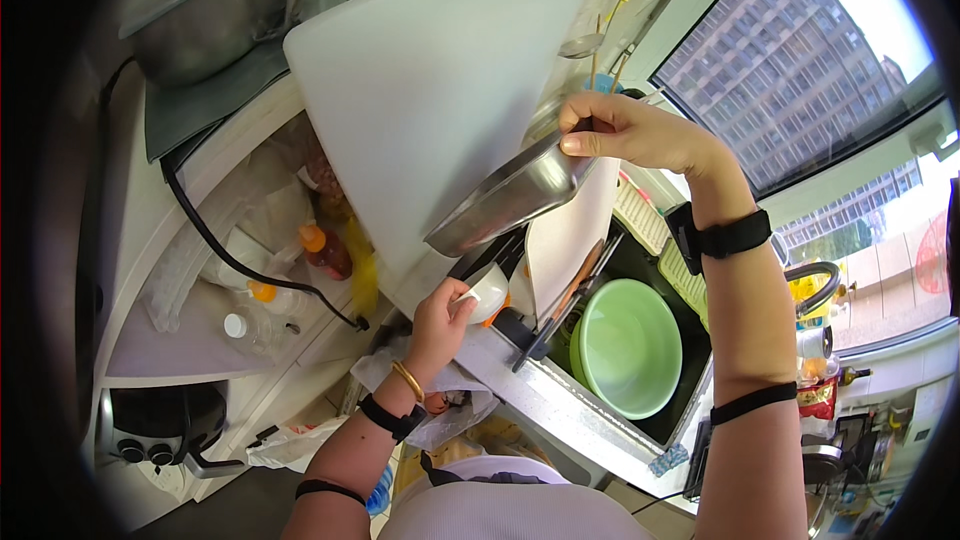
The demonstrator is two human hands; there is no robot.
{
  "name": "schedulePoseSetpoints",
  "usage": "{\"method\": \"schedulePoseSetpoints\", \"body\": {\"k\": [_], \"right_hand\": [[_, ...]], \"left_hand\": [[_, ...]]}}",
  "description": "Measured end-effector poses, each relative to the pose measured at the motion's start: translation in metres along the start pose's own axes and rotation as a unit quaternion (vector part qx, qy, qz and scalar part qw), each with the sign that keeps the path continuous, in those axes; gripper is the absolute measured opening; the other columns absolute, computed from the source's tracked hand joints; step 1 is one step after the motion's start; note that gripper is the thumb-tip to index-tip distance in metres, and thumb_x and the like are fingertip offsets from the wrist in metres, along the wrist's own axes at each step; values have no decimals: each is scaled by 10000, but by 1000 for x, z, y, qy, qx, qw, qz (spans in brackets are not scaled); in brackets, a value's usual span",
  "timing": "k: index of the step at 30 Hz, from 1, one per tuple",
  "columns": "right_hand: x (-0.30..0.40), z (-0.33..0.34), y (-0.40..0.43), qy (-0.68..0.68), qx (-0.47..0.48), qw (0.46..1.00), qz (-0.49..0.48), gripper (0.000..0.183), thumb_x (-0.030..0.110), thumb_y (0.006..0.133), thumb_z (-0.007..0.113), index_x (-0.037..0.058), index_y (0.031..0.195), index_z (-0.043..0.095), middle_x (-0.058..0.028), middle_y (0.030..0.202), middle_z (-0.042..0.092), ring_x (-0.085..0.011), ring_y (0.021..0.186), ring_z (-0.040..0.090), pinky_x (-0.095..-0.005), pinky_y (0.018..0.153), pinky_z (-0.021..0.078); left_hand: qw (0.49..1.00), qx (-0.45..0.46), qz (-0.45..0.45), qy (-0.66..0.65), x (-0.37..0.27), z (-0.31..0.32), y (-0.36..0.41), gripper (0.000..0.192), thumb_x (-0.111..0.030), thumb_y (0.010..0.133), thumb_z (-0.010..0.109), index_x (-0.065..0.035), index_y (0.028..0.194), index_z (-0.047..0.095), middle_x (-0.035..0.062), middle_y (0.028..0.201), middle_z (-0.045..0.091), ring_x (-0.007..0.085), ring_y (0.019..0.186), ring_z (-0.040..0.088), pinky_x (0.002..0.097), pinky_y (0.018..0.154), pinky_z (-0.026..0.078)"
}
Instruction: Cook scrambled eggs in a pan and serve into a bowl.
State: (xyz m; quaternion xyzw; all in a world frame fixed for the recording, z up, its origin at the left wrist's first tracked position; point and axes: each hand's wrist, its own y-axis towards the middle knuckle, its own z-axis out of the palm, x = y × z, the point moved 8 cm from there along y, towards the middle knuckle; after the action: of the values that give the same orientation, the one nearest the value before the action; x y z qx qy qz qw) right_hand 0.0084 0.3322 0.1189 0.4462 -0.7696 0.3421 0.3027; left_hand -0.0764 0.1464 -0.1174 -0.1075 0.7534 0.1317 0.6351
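My right hand pinches the upper rim of a stainless steel basin, which is tilted steeply in front of a large white cutting board. Lower and to the left, my left hand grips a small white bowl by its edge, its rounded underside towards the right. The bowl is just below the basin, near a knife rack and the counter edge. Right of it, a light green plastic tub stands in the dark sink. Part of the counter behind the basin is hidden.
A knife and a pale board stand upright beside the sink. Green drying racks lie along its far side, near the faucet. Sauce bottles occupy the shelf at left, under a steel pot. A black cable hangs there.
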Motion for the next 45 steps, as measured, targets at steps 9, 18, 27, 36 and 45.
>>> {"method": "schedulePoseSetpoints", "body": {"k": [9, 18, 27, 36, 45], "right_hand": [[17, -12, -19, 18, -42, 998, -36, 250, 286, 910, 609, 39, 899, 567, 15, 845, 570, -74, 830, 532, -244, 799, 450], [26, -18, -29, 50, -72, 995, -44, 250, 296, 907, 610, 51, 893, 566, 17, 850, 571, -76, 839, 559, -246, 815, 455], [29, -22, -31, 29, -93, 995, -39, 270, 322, 900, 616, 55, 898, 578, 21, 847, 577, -76, 841, 565, -245, 820, 456], [33, -22, -35, 34, -95, 993, -59, 249, 299, 899, 621, 54, 887, 574, 20, 843, 572, -74, 828, 554, -244, 810, 455], [44, -20, -43, 22, -98, 993, -66, 232, 269, 891, 636, 47, 900, 570, 15, 841, 555, -73, 816, 525, -239, 782, 445]], "left_hand": [[967, 22, 152, 202, -55, 16, -6, 125, -91, 823, 605, -36, 916, 542, 123, 853, 604, 324, 814, 573, 417, 713, 459], [901, 92, 223, 360, -64, 40, 0, 61, -101, 838, 564, -62, 838, 517, 66, 819, 564, 246, 815, 558, 353, 707, 470], [909, 71, 211, 352, -56, 36, 9, 58, -106, 847, 562, -60, 860, 530, 79, 836, 587, 260, 828, 566, 365, 726, 468], [933, 47, 187, 304, -56, 18, 4, 95, -82, 822, 595, -48, 893, 542, 97, 854, 591, 295, 834, 561, 390, 733, 458], [943, 11, 177, 282, -62, 4, 5, 114, -80, 812, 604, -38, 893, 535, 112, 857, 592, 322, 838, 560, 412, 727, 458]]}}
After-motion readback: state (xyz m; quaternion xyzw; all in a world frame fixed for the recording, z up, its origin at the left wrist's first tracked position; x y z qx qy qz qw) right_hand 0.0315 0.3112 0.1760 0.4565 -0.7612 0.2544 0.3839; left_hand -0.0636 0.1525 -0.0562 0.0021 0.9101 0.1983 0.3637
